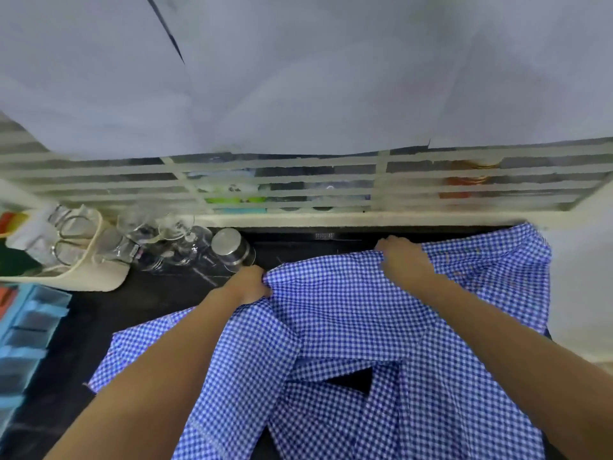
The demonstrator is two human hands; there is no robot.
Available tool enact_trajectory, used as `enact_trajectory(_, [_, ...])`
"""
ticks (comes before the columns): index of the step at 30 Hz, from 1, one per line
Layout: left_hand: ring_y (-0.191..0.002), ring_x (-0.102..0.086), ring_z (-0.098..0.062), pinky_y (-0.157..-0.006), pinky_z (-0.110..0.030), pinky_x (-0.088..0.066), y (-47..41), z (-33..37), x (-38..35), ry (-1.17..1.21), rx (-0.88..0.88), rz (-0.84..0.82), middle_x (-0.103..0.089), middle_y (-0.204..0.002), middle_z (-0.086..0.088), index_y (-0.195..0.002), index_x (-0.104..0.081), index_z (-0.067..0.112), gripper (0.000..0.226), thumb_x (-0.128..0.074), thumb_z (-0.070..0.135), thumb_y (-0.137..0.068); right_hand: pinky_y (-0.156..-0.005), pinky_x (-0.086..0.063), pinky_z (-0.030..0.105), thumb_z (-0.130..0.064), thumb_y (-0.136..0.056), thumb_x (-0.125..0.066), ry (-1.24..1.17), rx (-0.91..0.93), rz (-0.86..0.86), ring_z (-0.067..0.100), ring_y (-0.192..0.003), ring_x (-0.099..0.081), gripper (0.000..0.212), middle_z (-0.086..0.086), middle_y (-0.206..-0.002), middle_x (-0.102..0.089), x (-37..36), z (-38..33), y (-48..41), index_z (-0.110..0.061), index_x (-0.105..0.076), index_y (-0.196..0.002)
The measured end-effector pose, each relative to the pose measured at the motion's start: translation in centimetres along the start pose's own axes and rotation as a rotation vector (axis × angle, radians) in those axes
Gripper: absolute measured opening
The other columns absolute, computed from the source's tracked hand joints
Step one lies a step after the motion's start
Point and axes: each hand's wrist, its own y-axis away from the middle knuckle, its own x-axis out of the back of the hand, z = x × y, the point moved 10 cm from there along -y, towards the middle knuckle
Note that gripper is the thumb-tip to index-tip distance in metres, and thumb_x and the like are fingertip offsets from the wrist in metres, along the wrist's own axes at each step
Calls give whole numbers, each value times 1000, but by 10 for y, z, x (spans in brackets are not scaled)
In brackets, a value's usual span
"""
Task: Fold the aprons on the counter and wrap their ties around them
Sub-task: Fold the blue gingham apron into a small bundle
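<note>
A blue-and-white checked apron (335, 313) lies rumpled across the black counter (139, 303), reaching from the counter's front to its back right corner. My left hand (247, 283) grips the apron's far edge at the left. My right hand (401, 258) grips the same edge further right, near the back wall. Between the two hands the edge is bunched into folds. A checked strip (338, 365), possibly a tie, crosses the cloth near the front. Both forearms lie over the fabric.
Several upturned glasses (156, 237) and a steel tumbler (232, 247) stand at the back left, close to my left hand. A cream rack (66, 254) holds jars at the far left. A blue tray (23, 333) sits at the left edge. A barred window (298, 180) runs behind.
</note>
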Motion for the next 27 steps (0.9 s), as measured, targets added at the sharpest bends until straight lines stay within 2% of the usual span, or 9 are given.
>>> enact_trajectory(4, [-80, -62, -26, -69, -34, -45, 23, 20, 12, 10, -139, 78, -67, -85, -11, -85, -62, 1, 17, -61, 18, -83, -100, -43, 31, -27, -83, -73, -479, 234, -117, 21, -119, -54, 76, 3, -149, -37, -5, -107, 1, -22, -31, -146])
enact_trajectory(6, [-74, -61, -26, -66, -35, -44, 39, 31, 19, 20, -210, 124, -66, -81, -12, -79, -58, 2, 16, -61, 17, -85, -86, -53, 30, -31, -78, -78, -569, 298, -262, 17, -93, -67, 91, 3, -151, -35, -12, -150, 4, -27, -21, -150])
enact_trajectory(8, [-73, -61, -27, -65, -36, -45, 54, 39, 25, 13, -264, 168, -66, -80, -13, -76, -55, 8, 14, -62, 17, -84, -66, -57, 26, -28, -76, -80, -644, 345, -412, 14, -70, -68, 94, 8, -144, -44, -20, -180, 9, -30, -19, -149])
enact_trajectory(10, [-78, -63, -29, -65, -35, -45, 65, 38, 27, -8, -280, 200, -67, -85, -13, -83, -59, 7, 12, -63, 18, -84, -58, -56, 25, -21, -77, -79, -621, 350, -462, 16, -68, -68, 74, 12, -115, -63, -26, -194, 9, -23, -38, -139])
enact_trajectory(13, [-93, -61, -30, -73, -35, -45, 82, 15, 28, -94, -205, 192, -65, -101, -11, -96, -58, 8, 20, -59, 25, -85, -56, -52, 26, -18, -82, -75, -444, 340, -285, 20, -65, -67, 19, 6, -80, -63, -13, -198, 0, -9, -60, -90])
enact_trajectory(17, [-99, -61, -27, -71, -30, -42, 106, -20, 37, -178, -140, 186, -65, -105, -5, -102, -58, 13, 27, -64, 27, -79, -63, -39, 29, -22, -80, -75, -267, 343, -50, 19, -75, -55, 24, 3, -79, -56, 8, -191, -1, -6, -57, -79])
enact_trajectory(22, [-101, -56, -26, -78, -33, -39, 151, -45, 77, -364, -119, 508, -56, -109, -7, -110, -54, 12, 32, -60, 26, -83, -56, -28, 18, -16, -79, -75, -427, 442, 101, 8, -63, -42, 30, -3, -69, -46, 35, -200, 27, -10, -47, -72])
enact_trajectory(25, [-95, -55, -24, -80, -35, -43, 172, -58, 91, -150, -203, 686, -53, -107, -6, -113, -55, 13, 43, -72, 29, -78, -57, -31, 29, -8, -81, -71, -428, 517, 203, 8, -63, -43, 28, -4, -69, -47, 54, -202, 43, -14, -46, -70])
enact_trajectory(27, [-90, -54, -20, -78, -35, -45, 172, -72, 83, 81, -192, 599, -54, -104, -3, -114, -53, 15, 51, -77, 37, -76, -58, -33, 25, -2, -79, -71, -412, 566, 290, 13, -63, -43, 33, -8, -69, -44, 68, -204, 54, -17, -44, -69])
